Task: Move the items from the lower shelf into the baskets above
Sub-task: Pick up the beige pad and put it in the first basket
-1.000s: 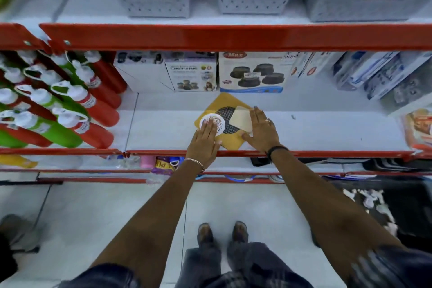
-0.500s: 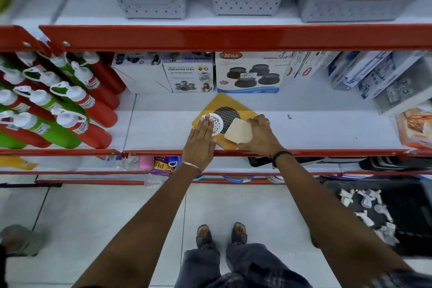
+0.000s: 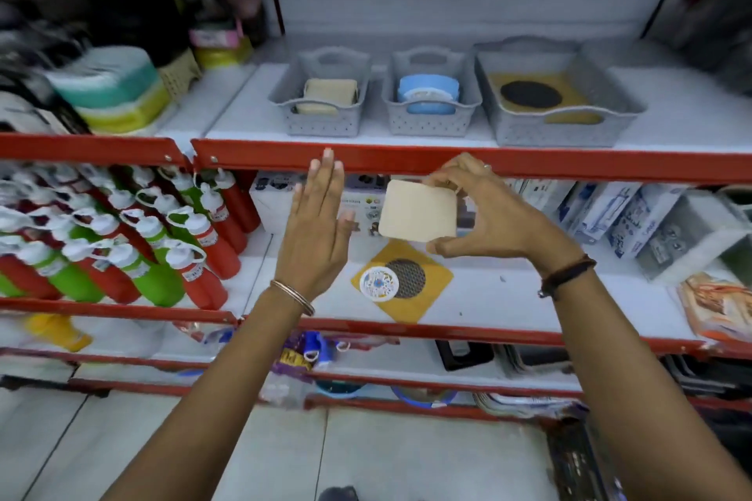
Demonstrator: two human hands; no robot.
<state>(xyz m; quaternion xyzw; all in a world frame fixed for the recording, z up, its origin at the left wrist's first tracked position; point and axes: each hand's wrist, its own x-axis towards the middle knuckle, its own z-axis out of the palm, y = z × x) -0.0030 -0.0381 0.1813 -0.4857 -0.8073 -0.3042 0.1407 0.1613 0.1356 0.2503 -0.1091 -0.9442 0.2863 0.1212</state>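
Grasped in the right grip (image 3: pixel 484 216) is a beige square pad (image 3: pixel 418 210), held in the air above the lower shelf (image 3: pixel 529 297), while the left grip (image 3: pixel 315 232) is spread flat and released. A yellow mat (image 3: pixel 427 297) and what appears to be a round white disc (image 3: pixel 379 283) are left on that shelf, below the three grey baskets (image 3: pixel 325 122).

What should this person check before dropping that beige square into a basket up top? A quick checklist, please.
1. Beige pad gripped by right hand: ok.
2. Left hand free, open: ok.
3. Matching basket found, left basket holds a similar beige pad: ok.
4. Room left in that basket: cannot tell.
5. Path past the red shelf edge clear: ok.
6. Lower shelf emptied, yellow mat and round white disc remain: not ok.
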